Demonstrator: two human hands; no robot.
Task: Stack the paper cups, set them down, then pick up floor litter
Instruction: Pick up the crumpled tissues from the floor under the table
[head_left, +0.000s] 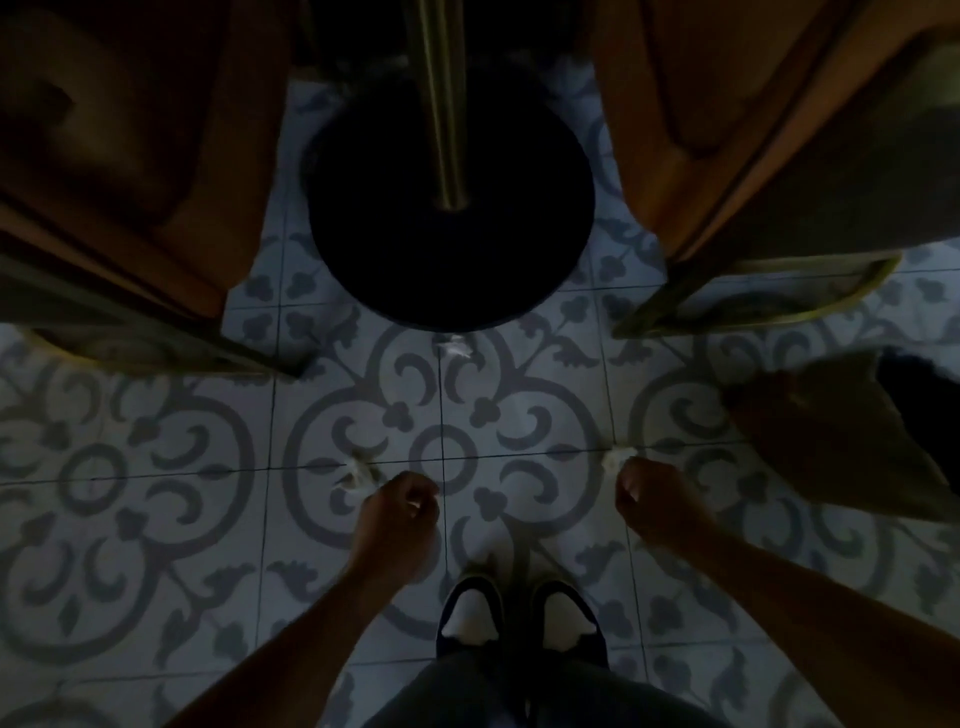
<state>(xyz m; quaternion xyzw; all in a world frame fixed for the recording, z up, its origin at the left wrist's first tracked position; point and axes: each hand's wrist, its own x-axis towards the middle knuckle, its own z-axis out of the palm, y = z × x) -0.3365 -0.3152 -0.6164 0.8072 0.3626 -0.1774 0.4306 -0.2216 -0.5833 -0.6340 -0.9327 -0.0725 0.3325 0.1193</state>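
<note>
While light stays dim, both hands hang low over patterned tile floor (156, 519). Left hand (400, 512) curled into fist, pale bit showing inside curl, crumpled white litter (358, 475) on floor just beside knuckles. Right hand (652, 501) also fisted, white scrap (617, 458) at fingertips; touching or pinched, cannot tell. Third white scrap (456, 347) lies near round black desk base (452, 218). Wooden seats flank both sides. Shoes (517, 613) below, between forearms.
</note>
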